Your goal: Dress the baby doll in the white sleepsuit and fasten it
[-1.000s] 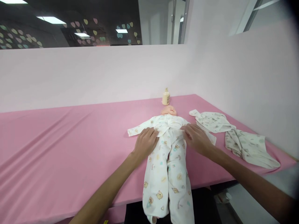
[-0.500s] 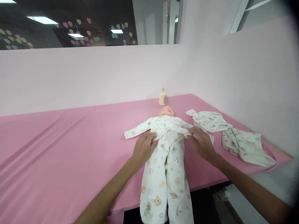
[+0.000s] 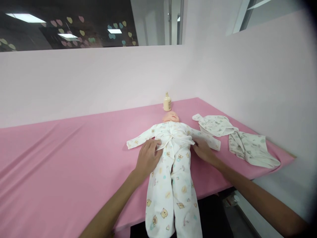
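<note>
A baby doll (image 3: 171, 116) lies on its back on the pink-covered table (image 3: 74, 165), head toward the wall. It wears a white baby shirt (image 3: 170, 130) with small bear prints and matching baby pants (image 3: 168, 185) whose legs hang over the near edge. My left hand (image 3: 149, 155) is closed at the shirt's left hem, by the waist. On the opposite side, my right hand (image 3: 203, 150) pinches the right hem. Both shirt sleeves stretch out sideways, and the front panels cross at the chest. The doll's hands and feet are hidden by the cloth.
A cream pump bottle (image 3: 167, 102) stands behind the doll's head, near the wall. To the right lie a crumpled white printed garment (image 3: 218, 125) and another white printed cloth (image 3: 252, 148). The white wall (image 3: 86, 82) bounds the table's far side.
My right hand has moved in and down with the right front hem, which now lies lower against the waist. The right sleeve shows more fully. My left hand stays at the left hem.
</note>
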Tool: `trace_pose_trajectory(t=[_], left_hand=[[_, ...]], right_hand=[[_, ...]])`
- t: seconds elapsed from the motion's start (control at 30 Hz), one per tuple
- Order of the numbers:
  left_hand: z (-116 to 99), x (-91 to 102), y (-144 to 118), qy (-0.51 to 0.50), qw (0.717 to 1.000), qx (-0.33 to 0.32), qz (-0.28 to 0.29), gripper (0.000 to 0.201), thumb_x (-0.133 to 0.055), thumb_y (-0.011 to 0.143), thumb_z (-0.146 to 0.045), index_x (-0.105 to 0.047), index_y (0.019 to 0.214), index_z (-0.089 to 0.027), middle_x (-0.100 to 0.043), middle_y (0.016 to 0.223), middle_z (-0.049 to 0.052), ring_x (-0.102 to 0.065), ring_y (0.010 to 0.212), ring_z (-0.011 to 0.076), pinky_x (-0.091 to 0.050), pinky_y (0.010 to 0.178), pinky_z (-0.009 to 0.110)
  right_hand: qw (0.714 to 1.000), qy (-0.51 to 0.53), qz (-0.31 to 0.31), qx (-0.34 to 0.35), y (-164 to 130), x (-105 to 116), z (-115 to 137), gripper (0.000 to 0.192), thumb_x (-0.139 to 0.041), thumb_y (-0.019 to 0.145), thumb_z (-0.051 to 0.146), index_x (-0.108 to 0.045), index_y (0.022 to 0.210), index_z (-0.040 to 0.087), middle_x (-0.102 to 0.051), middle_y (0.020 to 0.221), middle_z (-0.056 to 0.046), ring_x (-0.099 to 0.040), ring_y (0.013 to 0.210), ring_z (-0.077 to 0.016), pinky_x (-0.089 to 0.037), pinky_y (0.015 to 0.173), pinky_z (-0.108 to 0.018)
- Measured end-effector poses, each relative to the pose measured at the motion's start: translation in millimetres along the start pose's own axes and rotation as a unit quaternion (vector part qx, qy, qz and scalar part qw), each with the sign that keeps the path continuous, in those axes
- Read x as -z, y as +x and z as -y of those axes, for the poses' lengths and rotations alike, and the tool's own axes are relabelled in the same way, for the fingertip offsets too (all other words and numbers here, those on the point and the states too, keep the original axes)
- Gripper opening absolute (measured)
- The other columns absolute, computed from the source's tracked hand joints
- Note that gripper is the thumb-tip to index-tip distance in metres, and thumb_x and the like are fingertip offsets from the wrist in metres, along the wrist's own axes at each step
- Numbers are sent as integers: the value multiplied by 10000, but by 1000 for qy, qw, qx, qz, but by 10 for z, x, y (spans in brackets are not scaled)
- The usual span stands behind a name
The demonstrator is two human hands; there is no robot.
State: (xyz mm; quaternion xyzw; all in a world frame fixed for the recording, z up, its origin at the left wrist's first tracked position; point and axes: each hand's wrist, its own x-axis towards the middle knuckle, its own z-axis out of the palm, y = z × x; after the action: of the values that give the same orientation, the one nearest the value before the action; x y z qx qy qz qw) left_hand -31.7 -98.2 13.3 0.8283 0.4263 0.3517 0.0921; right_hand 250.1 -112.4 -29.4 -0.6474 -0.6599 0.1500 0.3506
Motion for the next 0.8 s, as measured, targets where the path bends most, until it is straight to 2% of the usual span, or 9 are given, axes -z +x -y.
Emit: trace_pose_trajectory(t=[0.13,0.2,0.3,0.37,0.47,0.53,0.6,0.67,0.8], left_hand=[[-31,22,10,5,999,19,25,125,-468,877,-151,-537,958,-215,-626,1004,31,-556,1072,216,-446,876,351],[-36,20,12,7,999,29,35,114,-465,871,-148,-524,944,-213,-626,981,27,-564,1018,214,-450,844,349],[-34,8,13,11,999,30,39,108,-472,864,-142,-512,937,-212,-626,981,21,-560,948,202,-449,841,354],[-29,0,10,16,999,24,35,116,-472,870,-143,-515,952,-213,-629,1002,23,-556,960,202,-446,863,363],[-18,-10,6,32,999,9,30,120,-477,879,-144,-527,963,-213,-631,1011,30,-549,1001,212,-441,881,369],[-12,-18,10,44,999,-6,23,114,-486,879,-138,-534,954,-210,-631,990,27,-549,980,206,-442,878,366],[-7,-28,21,49,999,-20,12,116,-496,879,-132,-538,955,-209,-632,970,18,-549,956,196,-443,872,357],[-1,-41,32,50,998,-30,1,119,-508,881,-132,-541,964,-210,-635,965,12,-548,950,191,-445,864,350],[13,-64,23,56,996,-55,-32,81,-514,897,-140,-542,939,-204,-630,933,13,-546,917,184,-449,824,332]], right_hand=[[988,-133,-5,80,-164,16,-139,228,-387,927,272,-533,765,204,-650,828,-81,-592,782,-249,-418,688,-368],[975,-177,19,129,-313,16,-148,232,-397,935,269,-522,751,204,-636,802,-80,-578,766,-241,-410,695,-368],[965,-179,70,178,-492,10,-44,230,-424,936,259,-502,725,208,-609,754,-52,-556,732,-216,-407,696,-353],[964,-173,77,187,-539,7,55,234,-442,931,260,-488,706,212,-590,715,-36,-537,697,-206,-405,689,-348],[975,-159,1,157,-507,15,165,168,-454,918,232,-507,760,206,-599,747,-40,-553,735,-216,-415,715,-353],[978,-135,-75,138,-447,33,220,73,-477,911,227,-540,906,191,-631,881,-58,-581,844,-230,-428,764,-355],[976,-112,-125,137,-380,61,291,131,-499,923,261,-536,1029,194,-637,973,-61,-587,901,-231,-431,786,-352],[975,-86,-150,141,-330,94,387,100,-481,952,296,-532,955,210,-624,874,-34,-576,808,-206,-423,730,-332],[970,-25,-176,167,-348,120,584,249,-432,983,258,-401,739,220,-498,666,9,-469,636,-156,-371,621,-297]])
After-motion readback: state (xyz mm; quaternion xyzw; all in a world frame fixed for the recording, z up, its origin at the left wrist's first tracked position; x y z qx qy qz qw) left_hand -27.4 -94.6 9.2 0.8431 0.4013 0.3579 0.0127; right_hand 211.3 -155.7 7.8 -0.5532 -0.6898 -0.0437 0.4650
